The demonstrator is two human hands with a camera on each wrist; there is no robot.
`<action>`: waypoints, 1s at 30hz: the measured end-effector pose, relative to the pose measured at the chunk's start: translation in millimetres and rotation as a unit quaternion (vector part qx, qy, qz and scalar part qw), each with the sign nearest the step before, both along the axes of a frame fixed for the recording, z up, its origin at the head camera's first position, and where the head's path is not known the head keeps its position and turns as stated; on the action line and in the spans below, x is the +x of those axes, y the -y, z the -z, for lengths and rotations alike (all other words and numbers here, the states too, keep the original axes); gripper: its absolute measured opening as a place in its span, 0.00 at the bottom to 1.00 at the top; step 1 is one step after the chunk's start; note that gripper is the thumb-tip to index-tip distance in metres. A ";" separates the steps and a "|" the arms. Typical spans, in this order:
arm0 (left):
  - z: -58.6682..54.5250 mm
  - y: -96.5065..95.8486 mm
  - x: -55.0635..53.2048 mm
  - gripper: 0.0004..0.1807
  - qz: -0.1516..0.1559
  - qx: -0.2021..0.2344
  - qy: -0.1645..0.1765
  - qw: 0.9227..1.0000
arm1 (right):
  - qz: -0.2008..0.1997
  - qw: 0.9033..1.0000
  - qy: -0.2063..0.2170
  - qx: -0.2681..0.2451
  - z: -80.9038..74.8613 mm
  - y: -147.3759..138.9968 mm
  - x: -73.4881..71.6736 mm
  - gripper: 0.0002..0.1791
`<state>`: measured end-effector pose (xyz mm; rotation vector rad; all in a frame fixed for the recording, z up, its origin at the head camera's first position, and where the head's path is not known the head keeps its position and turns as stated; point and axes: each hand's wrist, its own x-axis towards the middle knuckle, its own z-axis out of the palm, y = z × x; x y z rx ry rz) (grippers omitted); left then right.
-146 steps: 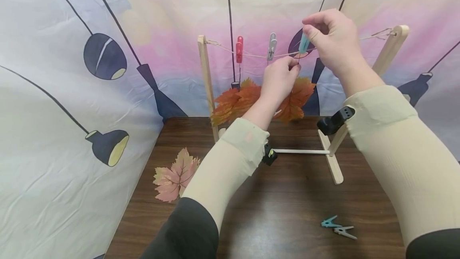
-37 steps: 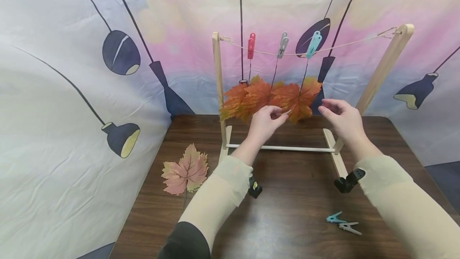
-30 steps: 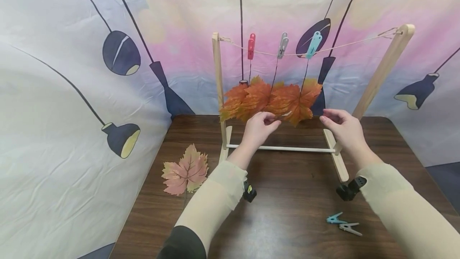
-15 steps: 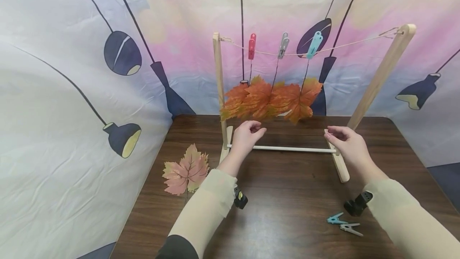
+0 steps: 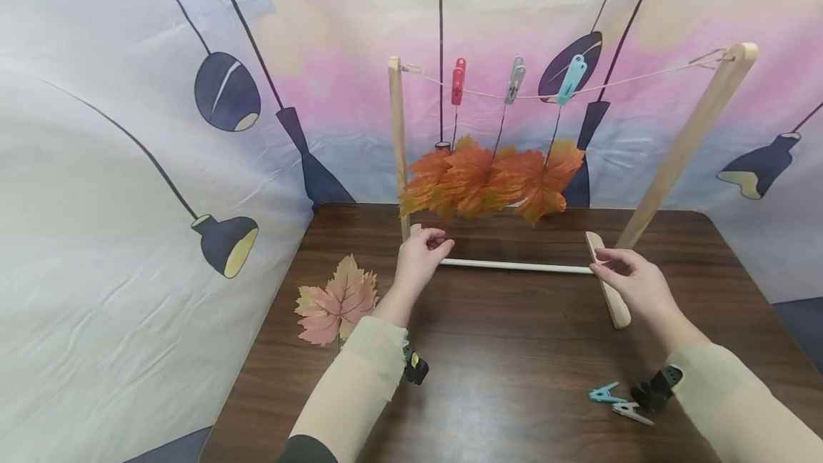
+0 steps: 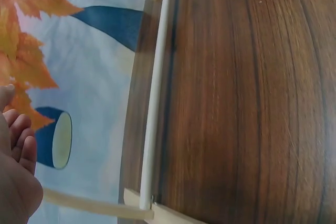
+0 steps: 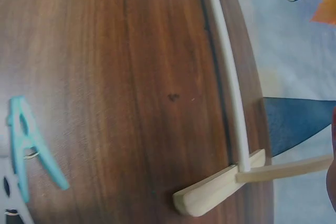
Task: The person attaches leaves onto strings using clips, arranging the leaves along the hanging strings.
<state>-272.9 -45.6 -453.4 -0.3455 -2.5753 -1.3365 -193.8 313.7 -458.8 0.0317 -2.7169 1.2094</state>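
Note:
In the head view my left hand [image 5: 416,261] hovers in front of the left end of the rack's white crossbar [image 5: 514,265], fingers loosely curled and holding nothing. My right hand [image 5: 638,287] is by the right foot [image 5: 616,300] of the wooden rack, also holding nothing. From the rack's string hang orange maple leaves [image 5: 472,176], their stems clipped by a red clothespin [image 5: 458,82], a grey clothespin [image 5: 515,81] and a light blue clothespin [image 5: 571,80]. A pink leaf [image 5: 337,302] lies on the table, left of my left forearm.
Near my right wrist a blue clothespin [image 5: 606,394] and a grey clothespin [image 5: 632,414] lie on the brown table [image 5: 514,349]. The rack's right post [image 5: 684,148] leans outward. A printed cloth [image 5: 347,34] hangs close behind the rack.
Earlier both hands were up at the light blue clothespin on the string. They have since come off it, dropped and spread apart, leaving the clothespin and its leaf hanging.

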 end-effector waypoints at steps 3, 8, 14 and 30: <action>2.4 6.1 0.5 0.14 -0.007 0.000 -0.002 1.000 | -0.007 1.000 0.006 0.016 4.7 -4.7 5.4 0.26; 8.6 15.5 2.6 0.15 -0.022 -0.002 0.002 1.000 | -0.015 0.999 0.017 0.036 10.8 -11.7 13.1 0.27; 15.9 26.0 8.5 0.15 -0.037 0.005 0.005 0.999 | -0.019 0.999 0.016 0.032 18.5 -13.8 18.8 0.26; 36.8 55.4 18.3 0.11 -0.107 0.063 0.025 0.992 | -0.024 0.996 0.076 0.036 34.5 -18.0 36.2 0.28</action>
